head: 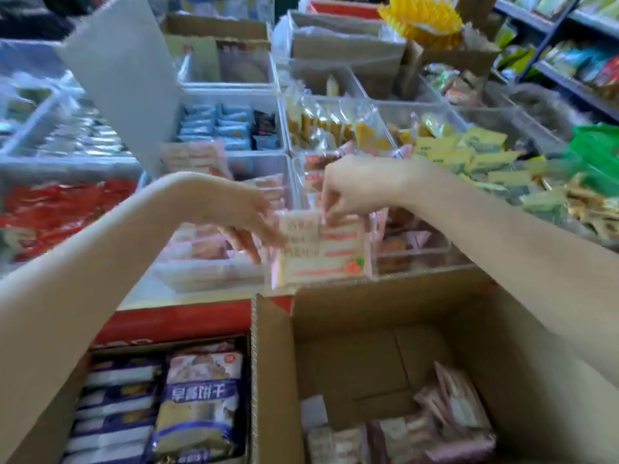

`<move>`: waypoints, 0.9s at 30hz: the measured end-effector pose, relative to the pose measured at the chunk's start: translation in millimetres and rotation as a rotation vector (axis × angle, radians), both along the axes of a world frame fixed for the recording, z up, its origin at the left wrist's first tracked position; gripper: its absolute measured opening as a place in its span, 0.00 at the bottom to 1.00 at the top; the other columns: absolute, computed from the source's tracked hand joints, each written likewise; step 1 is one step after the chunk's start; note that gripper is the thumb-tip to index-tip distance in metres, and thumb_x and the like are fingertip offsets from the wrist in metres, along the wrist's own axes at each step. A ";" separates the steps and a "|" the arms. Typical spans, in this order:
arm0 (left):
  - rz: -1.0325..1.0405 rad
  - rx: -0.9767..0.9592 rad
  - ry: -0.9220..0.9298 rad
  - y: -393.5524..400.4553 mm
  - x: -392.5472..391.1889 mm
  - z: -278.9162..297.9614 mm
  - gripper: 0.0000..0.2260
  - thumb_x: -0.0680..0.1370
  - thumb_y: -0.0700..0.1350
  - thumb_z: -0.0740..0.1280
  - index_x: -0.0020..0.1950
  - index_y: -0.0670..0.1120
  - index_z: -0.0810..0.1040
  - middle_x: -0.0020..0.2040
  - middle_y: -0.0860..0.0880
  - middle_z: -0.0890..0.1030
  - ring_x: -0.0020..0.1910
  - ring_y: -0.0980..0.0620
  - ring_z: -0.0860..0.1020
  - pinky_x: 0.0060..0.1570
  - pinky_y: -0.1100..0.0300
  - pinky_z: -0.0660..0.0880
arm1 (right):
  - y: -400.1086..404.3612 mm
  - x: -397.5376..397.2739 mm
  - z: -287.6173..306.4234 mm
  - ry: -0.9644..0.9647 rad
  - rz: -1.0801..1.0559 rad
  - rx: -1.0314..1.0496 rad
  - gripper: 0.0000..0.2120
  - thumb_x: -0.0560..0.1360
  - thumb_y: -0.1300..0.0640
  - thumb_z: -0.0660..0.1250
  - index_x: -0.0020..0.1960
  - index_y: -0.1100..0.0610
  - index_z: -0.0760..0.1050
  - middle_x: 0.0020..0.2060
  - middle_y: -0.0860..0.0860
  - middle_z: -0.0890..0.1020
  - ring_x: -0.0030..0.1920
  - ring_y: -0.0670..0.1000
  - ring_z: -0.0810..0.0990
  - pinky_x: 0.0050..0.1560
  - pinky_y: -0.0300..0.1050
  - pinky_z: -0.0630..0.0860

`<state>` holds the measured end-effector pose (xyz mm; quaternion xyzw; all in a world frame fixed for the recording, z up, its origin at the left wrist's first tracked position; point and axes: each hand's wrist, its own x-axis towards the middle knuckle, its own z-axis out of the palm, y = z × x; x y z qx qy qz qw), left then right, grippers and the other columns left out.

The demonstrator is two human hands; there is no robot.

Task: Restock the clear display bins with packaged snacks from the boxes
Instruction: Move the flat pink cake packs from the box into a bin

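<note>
A pink-and-white snack packet [323,251] hangs upright over the front edge of the clear bins. My right hand [348,189] pinches its top edge from above. My left hand [249,219] touches its left side with straight fingers. Left of the packet, a clear bin [214,277] holds more pink packets lying in rows. Below, an open cardboard box [375,329] has several of the same pink packets [445,416] at its bottom right.
A second box [160,400] at lower left holds blue-and-white bagged snacks. Red packets [57,209] fill a bin at left. Blue packets [217,128], yellow sticks [328,125] and green-yellow packets [475,155] fill bins behind. Shelves [569,61] stand at right.
</note>
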<state>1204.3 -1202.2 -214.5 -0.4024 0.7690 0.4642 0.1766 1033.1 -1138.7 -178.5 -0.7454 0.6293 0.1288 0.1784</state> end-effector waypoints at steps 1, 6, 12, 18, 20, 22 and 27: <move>0.091 -0.035 0.072 -14.9 14.2 3.8 0.06 0.74 0.45 0.70 0.46 0.42 0.80 0.32 0.52 0.84 0.30 0.56 0.82 0.24 0.69 0.72 | -12.8 10.8 2.7 -0.033 -0.043 -0.121 0.07 0.76 0.59 0.65 0.49 0.56 0.82 0.43 0.52 0.83 0.34 0.49 0.81 0.43 0.45 0.75; 0.662 -0.321 0.443 -75.8 80.5 -31.3 0.05 0.77 0.35 0.64 0.46 0.44 0.72 0.33 0.46 0.78 0.21 0.60 0.77 0.23 0.63 0.76 | -100.6 60.7 -36.7 -0.209 -0.259 -0.538 0.11 0.76 0.60 0.61 0.51 0.59 0.82 0.49 0.57 0.83 0.52 0.57 0.80 0.51 0.45 0.75; 0.586 -0.521 0.100 -114.6 132.7 -105.0 0.13 0.74 0.36 0.63 0.57 0.40 0.77 0.54 0.40 0.81 0.54 0.42 0.79 0.56 0.52 0.75 | -202.5 108.1 -110.4 -0.248 -0.441 -0.534 0.12 0.78 0.60 0.59 0.50 0.62 0.81 0.49 0.59 0.82 0.50 0.58 0.80 0.45 0.44 0.73; 0.238 -0.542 -0.064 -123.9 135.2 -143.8 0.20 0.77 0.40 0.61 0.69 0.42 0.68 0.66 0.42 0.73 0.64 0.44 0.72 0.61 0.56 0.69 | -258.8 153.2 -151.6 -0.233 -0.506 -0.476 0.12 0.80 0.62 0.58 0.59 0.63 0.75 0.57 0.58 0.78 0.57 0.58 0.78 0.54 0.47 0.73; 0.193 -0.534 -0.055 -127.7 134.1 -148.8 0.20 0.77 0.39 0.60 0.70 0.42 0.67 0.67 0.43 0.72 0.65 0.45 0.71 0.61 0.57 0.67 | -269.1 162.5 -164.9 -0.245 -0.505 -0.449 0.13 0.80 0.61 0.57 0.62 0.61 0.74 0.58 0.57 0.77 0.58 0.58 0.77 0.54 0.46 0.73; 0.185 -0.532 -0.034 -131.0 135.3 -152.4 0.21 0.77 0.39 0.60 0.70 0.43 0.66 0.68 0.44 0.72 0.65 0.46 0.71 0.61 0.58 0.67 | -272.8 170.7 -176.7 -0.260 -0.501 -0.435 0.15 0.80 0.59 0.57 0.65 0.59 0.70 0.59 0.56 0.75 0.60 0.58 0.75 0.53 0.47 0.72; 0.179 -0.539 0.033 -132.2 137.7 -154.7 0.19 0.77 0.40 0.61 0.69 0.44 0.68 0.67 0.45 0.72 0.63 0.46 0.72 0.61 0.57 0.68 | -253.6 166.7 -175.2 -0.349 -0.446 -0.431 0.26 0.76 0.68 0.58 0.72 0.59 0.59 0.70 0.57 0.63 0.67 0.58 0.68 0.64 0.49 0.68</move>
